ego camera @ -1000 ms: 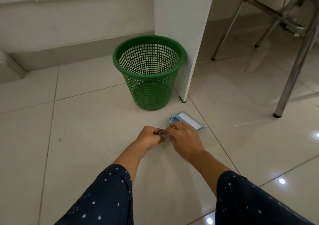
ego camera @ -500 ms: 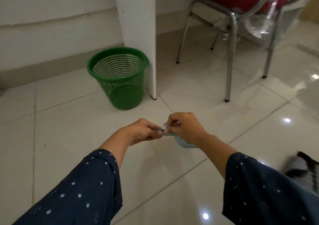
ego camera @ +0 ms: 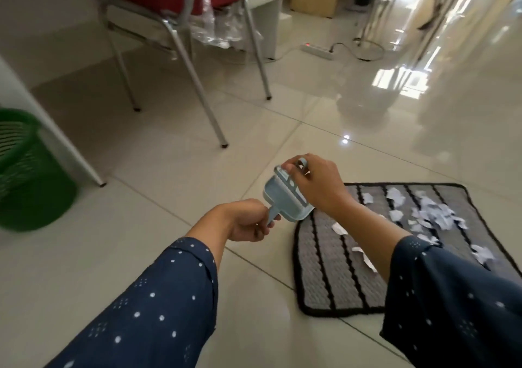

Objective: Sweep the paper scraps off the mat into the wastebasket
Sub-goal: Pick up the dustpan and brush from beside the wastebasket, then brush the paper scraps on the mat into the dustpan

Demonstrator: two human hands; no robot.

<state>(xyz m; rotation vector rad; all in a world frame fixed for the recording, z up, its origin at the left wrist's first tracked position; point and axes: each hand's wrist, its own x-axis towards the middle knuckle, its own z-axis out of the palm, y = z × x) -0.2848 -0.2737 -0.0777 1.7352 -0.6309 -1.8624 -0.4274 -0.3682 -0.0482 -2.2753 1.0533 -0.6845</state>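
Observation:
A grey mat [ego camera: 333, 277] with black stripes lies on the floor at the right, and several white paper scraps [ego camera: 426, 215] are scattered over its far half. My left hand [ego camera: 248, 220] grips the handle of a small light-blue dustpan [ego camera: 285, 201], held in the air just left of the mat's near corner. My right hand [ego camera: 316, 182] is closed on the light-blue brush [ego camera: 291, 174] that sits on top of the dustpan. The green mesh wastebasket [ego camera: 28, 175] stands at the far left edge, partly out of frame.
A white panel leg [ego camera: 67, 147] stands beside the wastebasket. A metal-legged chair [ego camera: 175, 23] with a red seat is behind my hands. Further back a power strip [ego camera: 317, 49] and its cable lie on the glossy tiled floor.
My view has swung right, away from the wastebasket toward the mat. Both hands lifted the dustpan and brush off the floor and carried them right; the right hand now grips the brush on top.

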